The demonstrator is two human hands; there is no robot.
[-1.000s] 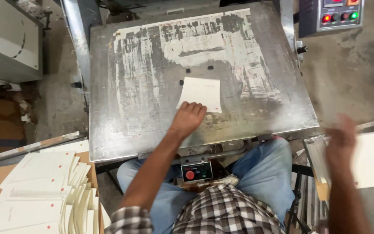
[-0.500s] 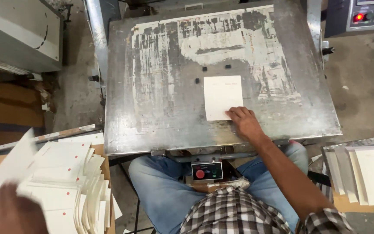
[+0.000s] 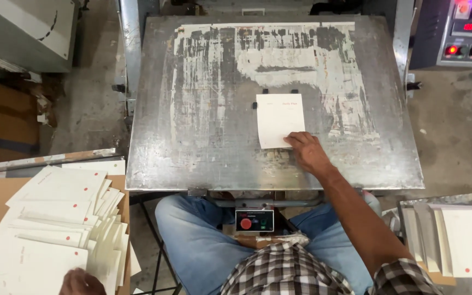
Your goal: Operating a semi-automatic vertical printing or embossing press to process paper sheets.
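A white card (image 3: 279,119) lies flat on the worn metal plate (image 3: 192,136), pushed up against small black stops at its top and left edges. The fingertips of my right hand (image 3: 308,152) press on the card's lower right corner. My left hand (image 3: 81,282) is at the bottom left edge of the view, over a fanned pile of white cards with red dots (image 3: 55,224). Only its knuckles show, so its fingers are hidden.
Another stack of white cards (image 3: 465,240) sits at the right on a tray. A small box with a red button (image 3: 253,220) hangs under the plate's front edge, above my knees. A control panel with coloured lights (image 3: 468,33) is at the top right. A grey machine housing (image 3: 23,33) stands at the left.
A second ago my left hand was on the card and my right hand was at the right stack. Now the right hand presses the card, and the left hand has dropped to the left pile.
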